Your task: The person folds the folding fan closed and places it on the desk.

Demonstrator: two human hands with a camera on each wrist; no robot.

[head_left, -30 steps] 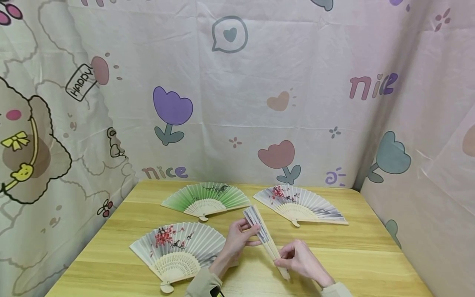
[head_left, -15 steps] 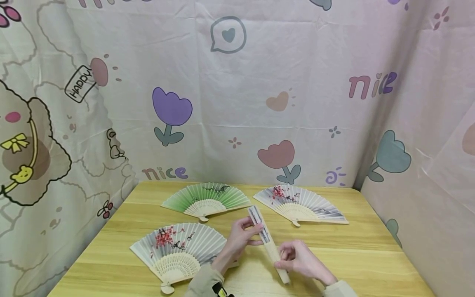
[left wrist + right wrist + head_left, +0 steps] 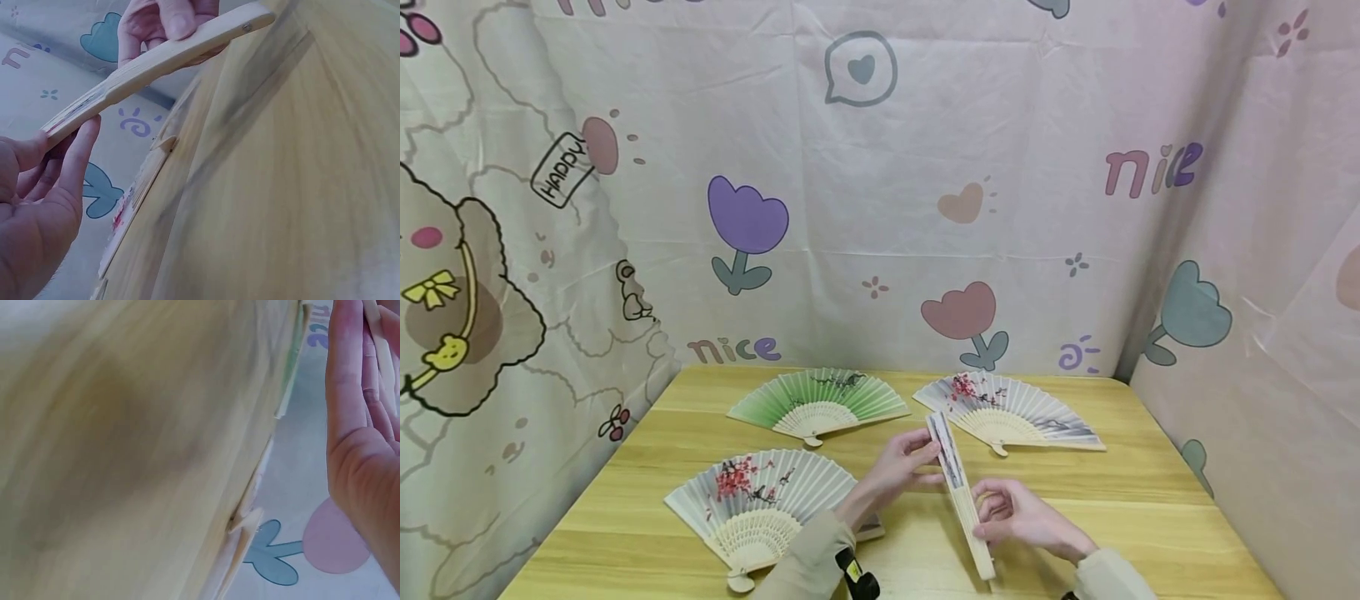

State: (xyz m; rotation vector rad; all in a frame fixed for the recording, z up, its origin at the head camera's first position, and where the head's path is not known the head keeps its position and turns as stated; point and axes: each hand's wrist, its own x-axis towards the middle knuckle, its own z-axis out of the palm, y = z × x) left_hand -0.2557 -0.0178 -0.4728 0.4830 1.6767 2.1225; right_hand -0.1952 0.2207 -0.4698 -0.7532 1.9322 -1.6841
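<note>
A folded hand fan [image 3: 964, 504] with pale wooden ribs and white-grey pleats is held tilted above the table. My left hand [image 3: 898, 467] pinches its pleated upper end between thumb and fingers. Lower down, my right hand [image 3: 1018, 521] grips the ribs near the pivot end. In the left wrist view, the folded fan [image 3: 150, 69] runs between both hands, and a small rivet shows at its far end. The right wrist view catches only part of the right hand [image 3: 356, 419] and a strip of the fan.
On the wooden table [image 3: 1120, 533] lie three spread fans: a green one [image 3: 820, 404] at the back, a white-grey one with red blossoms [image 3: 1007, 412] at back right, and a similar one [image 3: 760, 500] at front left, partly behind my left arm. Printed cloth [image 3: 880, 167] hangs around the table.
Both hands have shifted slightly right with the folded fan. The fan has turned, so its narrow edge now faces the head camera more and it stands steeper.
</note>
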